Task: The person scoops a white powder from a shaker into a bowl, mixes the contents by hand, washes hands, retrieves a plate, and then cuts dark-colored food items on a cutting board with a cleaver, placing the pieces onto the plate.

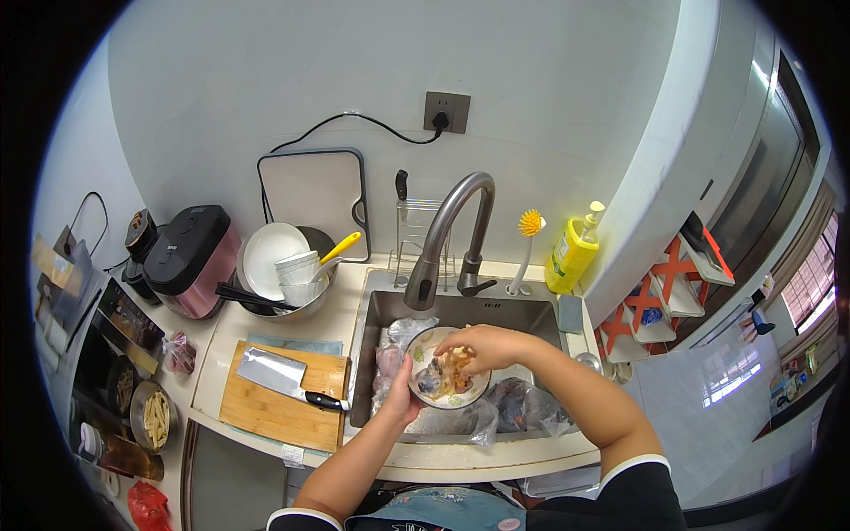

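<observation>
Over the stainless steel sink (531, 302), my left hand (404, 397) grips the left rim of a patterned white bowl (420, 352). Pieces of what looks like raw meat or offal (443, 379) lie in the bowl. My right hand (479, 348) reaches in from the right with its fingers curled at the pieces; whether they hold one is hard to tell. Beneath the bowl, the sink holds pinkish meat in plastic (388, 362) on the left and a clear plastic bag (514, 405) with dark contents on the right. The grey pull-down faucet (443, 245) arches above.
A cleaver (272, 372) lies on a bamboo cutting board (285, 411) left of the sink. Behind it stands a metal basin (282, 314) of dishes, beside a rice cooker (189, 259). Yellow soap bottle (572, 255) and grey sponge (570, 314) are at the sink's right.
</observation>
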Demonstrator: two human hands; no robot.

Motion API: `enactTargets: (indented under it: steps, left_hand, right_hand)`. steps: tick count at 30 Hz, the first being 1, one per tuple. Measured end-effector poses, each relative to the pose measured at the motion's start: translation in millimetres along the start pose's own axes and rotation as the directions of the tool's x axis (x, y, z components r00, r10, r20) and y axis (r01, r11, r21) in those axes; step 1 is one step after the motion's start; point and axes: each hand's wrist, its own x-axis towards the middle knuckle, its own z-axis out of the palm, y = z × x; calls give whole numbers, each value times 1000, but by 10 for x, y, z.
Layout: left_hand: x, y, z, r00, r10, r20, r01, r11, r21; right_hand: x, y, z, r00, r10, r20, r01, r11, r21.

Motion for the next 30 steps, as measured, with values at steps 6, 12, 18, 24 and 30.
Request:
enactTargets:
  steps: [6, 12, 18, 24, 30]
  left_hand:
    - [26, -153, 23, 993, -5, -117, 10, 999, 41]
    - [49, -148, -25, 993, -86, -77, 86, 996, -11]
    - [36, -82, -13, 1000, -16, -7, 16, 1000, 14]
    - [35, -91, -18, 998, -54, -31, 53, 998, -28]
    - [71, -162, -61, 996, -58, -68, 57, 998, -17]
  right_hand:
    - [227, 21, 790, 891, 404, -207, -407, 913, 32]
    - [330, 116, 849, 957, 252, -144, -260, 965, -43]
    - [162, -20, 260, 981, 157, -113, -174, 972, -159]
    - [41, 28, 47, 988, 143, 50, -148, 983, 110]
    - [303, 183, 855, 890, 319, -327, -379, 914, -141]
